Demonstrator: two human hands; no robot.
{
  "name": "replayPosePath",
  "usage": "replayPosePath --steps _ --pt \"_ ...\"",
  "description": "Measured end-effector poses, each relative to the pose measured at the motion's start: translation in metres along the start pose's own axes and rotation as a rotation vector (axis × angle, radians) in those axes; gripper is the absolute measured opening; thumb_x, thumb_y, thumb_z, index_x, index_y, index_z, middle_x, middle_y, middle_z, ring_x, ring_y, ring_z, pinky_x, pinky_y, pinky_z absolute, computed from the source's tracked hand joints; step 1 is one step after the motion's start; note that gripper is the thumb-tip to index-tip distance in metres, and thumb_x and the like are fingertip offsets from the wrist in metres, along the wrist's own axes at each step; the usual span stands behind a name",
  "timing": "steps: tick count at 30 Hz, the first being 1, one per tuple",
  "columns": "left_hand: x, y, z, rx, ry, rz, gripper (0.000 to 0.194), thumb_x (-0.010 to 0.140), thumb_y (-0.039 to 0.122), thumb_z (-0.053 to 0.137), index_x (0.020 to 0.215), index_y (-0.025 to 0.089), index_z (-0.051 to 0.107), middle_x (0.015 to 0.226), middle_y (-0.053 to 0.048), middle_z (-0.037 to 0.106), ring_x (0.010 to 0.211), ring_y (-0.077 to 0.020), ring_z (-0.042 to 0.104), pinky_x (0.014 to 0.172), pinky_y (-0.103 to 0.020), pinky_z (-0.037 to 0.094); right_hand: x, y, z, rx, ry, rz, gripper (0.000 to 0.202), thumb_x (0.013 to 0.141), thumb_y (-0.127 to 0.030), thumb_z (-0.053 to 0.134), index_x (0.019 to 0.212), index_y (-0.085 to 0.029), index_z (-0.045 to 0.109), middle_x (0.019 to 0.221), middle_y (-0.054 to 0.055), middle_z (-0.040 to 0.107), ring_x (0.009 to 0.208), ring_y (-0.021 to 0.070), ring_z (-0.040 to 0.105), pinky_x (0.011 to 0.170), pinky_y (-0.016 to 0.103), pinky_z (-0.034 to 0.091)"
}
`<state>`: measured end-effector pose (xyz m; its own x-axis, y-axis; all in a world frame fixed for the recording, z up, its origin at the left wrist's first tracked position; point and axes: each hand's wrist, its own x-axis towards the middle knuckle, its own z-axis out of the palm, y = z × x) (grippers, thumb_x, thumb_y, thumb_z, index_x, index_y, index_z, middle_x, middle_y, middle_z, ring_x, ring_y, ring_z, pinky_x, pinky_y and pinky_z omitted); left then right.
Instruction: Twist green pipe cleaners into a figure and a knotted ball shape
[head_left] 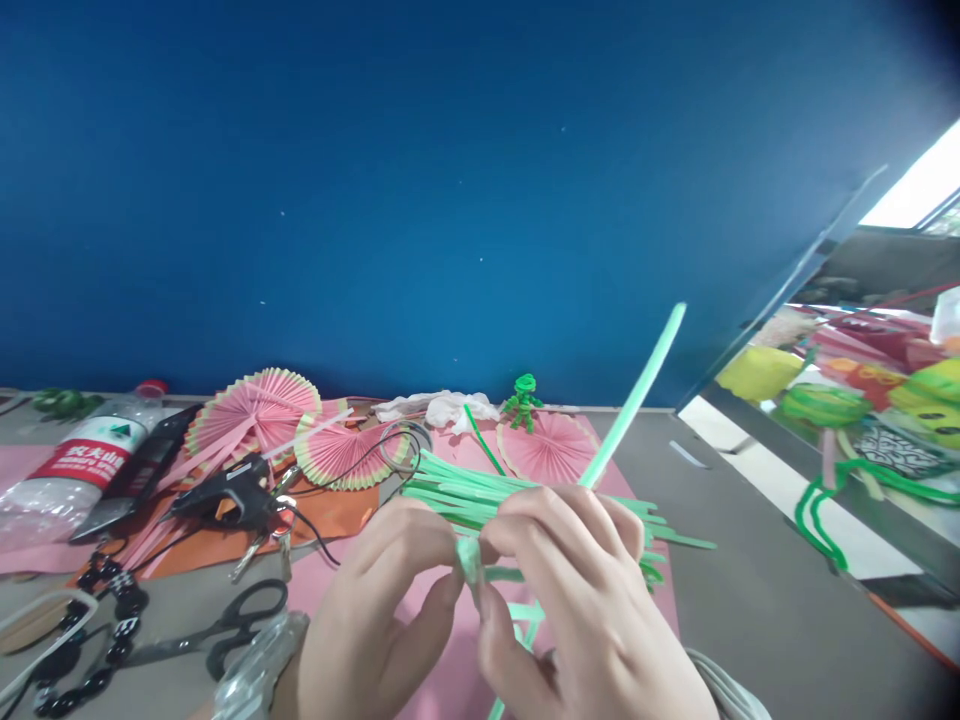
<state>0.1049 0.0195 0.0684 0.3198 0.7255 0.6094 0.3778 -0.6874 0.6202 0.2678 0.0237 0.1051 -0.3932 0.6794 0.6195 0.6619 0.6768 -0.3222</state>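
My left hand (386, 605) and my right hand (581, 600) meet above the pink paper. Both pinch a small folded light green pipe cleaner (469, 560) between thumbs and fingertips. From behind my right hand a long green stem (637, 395) sticks up to the right; whether it joins the pinched piece is hidden. Just beyond my fingers lies a bundle of light green pipe cleaners (457, 487), its ends spreading rightward. More pale green strips show under my hands. A small green pipe-cleaner figure (523, 402) stands at the back, near the blue wall.
Pink paper fans (255, 415) lie at the back left. Closer are a black glue gun (236, 495) with its cord, keys (283, 540), black scissors (225, 628), a bead bracelet (124, 640) and a plastic bottle (86, 460). A blue partition (480, 200) rises behind the table.
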Motion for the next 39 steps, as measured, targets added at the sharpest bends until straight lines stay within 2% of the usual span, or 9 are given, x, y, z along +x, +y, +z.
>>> replayPosePath --steps 5,10,16,20,24,28,31,34,39 --pt "0.003 0.001 -0.004 -0.054 0.012 -0.068 0.020 0.079 0.001 0.045 0.085 0.021 0.047 0.076 0.000 0.051 0.073 -0.0139 0.051 0.067 -0.028 0.042 0.003 0.001 -0.004 0.037 -0.041 0.044 0.009 0.070 -0.012 0.051 0.075 -0.020 0.052 0.075 0.000 0.055 0.071 0.0169 0.048 0.066 0.033 0.028" --pt "0.001 -0.003 -0.006 -0.172 -0.049 -0.076 0.018 0.083 0.005 0.043 0.089 0.021 0.048 0.079 -0.001 0.052 0.076 -0.0143 0.050 0.070 -0.029 0.041 0.005 0.003 -0.009 0.104 -0.102 0.084 0.012 0.070 -0.010 0.050 0.078 -0.019 0.050 0.078 0.000 0.053 0.078 0.0175 0.048 0.071 0.034 0.030" --pt "0.000 -0.001 -0.002 -0.225 -0.101 -0.271 0.006 0.086 0.015 0.044 0.087 0.021 0.046 0.082 0.000 0.050 0.078 -0.0136 0.049 0.073 -0.027 0.040 0.005 0.002 -0.006 0.116 -0.156 0.033 0.009 0.072 -0.012 0.051 0.077 -0.018 0.050 0.078 0.001 0.052 0.077 0.0179 0.047 0.068 0.033 0.030" --pt "0.001 0.004 -0.002 -0.215 -0.106 -0.238 0.005 0.086 0.016 0.046 0.085 0.021 0.045 0.081 0.000 0.050 0.079 -0.0138 0.049 0.073 -0.026 0.040 0.005 0.002 -0.004 0.158 -0.169 0.027 0.012 0.069 -0.009 0.048 0.077 -0.018 0.048 0.079 0.002 0.051 0.075 0.0180 0.046 0.070 0.035 0.033" --pt "0.005 0.009 -0.004 -0.148 -0.104 -0.159 0.013 0.088 0.010 0.040 0.084 0.021 0.046 0.080 0.001 0.048 0.077 -0.0122 0.048 0.069 -0.023 0.040 0.004 0.003 -0.003 0.333 -0.182 0.031 0.022 0.068 -0.005 0.044 0.085 -0.019 0.045 0.084 0.001 0.053 0.077 0.0162 0.048 0.072 0.033 0.038" --pt "0.008 0.007 -0.006 -0.162 -0.102 -0.209 0.016 0.090 0.012 0.038 0.082 0.022 0.047 0.078 0.001 0.044 0.074 -0.0119 0.046 0.068 -0.023 0.038 0.003 0.001 -0.004 0.432 -0.173 0.160 0.023 0.071 -0.003 0.047 0.084 -0.022 0.044 0.086 -0.001 0.053 0.081 0.0143 0.050 0.078 0.030 0.040" --pt "0.007 0.005 -0.007 -0.256 -0.097 -0.274 0.014 0.090 0.017 0.040 0.081 0.023 0.049 0.079 0.001 0.043 0.075 -0.0119 0.045 0.069 -0.023 0.038 0.005 0.001 -0.010 0.507 -0.264 0.293 0.020 0.074 -0.005 0.049 0.080 -0.023 0.046 0.082 -0.002 0.051 0.080 0.0129 0.051 0.063 0.022 0.043" --pt "0.005 0.004 -0.008 -0.388 -0.109 -0.379 0.015 0.091 0.022 0.040 0.081 0.023 0.051 0.080 0.002 0.044 0.079 -0.0122 0.043 0.074 -0.023 0.037 0.009 0.003 -0.017 0.604 -0.404 0.381 0.014 0.078 -0.009 0.051 0.078 -0.023 0.047 0.078 -0.003 0.049 0.068 0.0097 0.049 0.046 0.017 0.038" --pt "0.003 0.006 -0.008 -0.720 -0.141 -0.501 0.017 0.091 0.029 0.042 0.077 0.023 0.049 0.078 0.003 0.039 0.078 -0.0108 0.042 0.075 -0.022 0.036 0.010 0.008 -0.025 0.675 -0.472 0.405 0.014 0.079 -0.011 0.051 0.080 -0.024 0.047 0.076 -0.005 0.048 0.060 0.0075 0.046 0.047 0.016 0.038"
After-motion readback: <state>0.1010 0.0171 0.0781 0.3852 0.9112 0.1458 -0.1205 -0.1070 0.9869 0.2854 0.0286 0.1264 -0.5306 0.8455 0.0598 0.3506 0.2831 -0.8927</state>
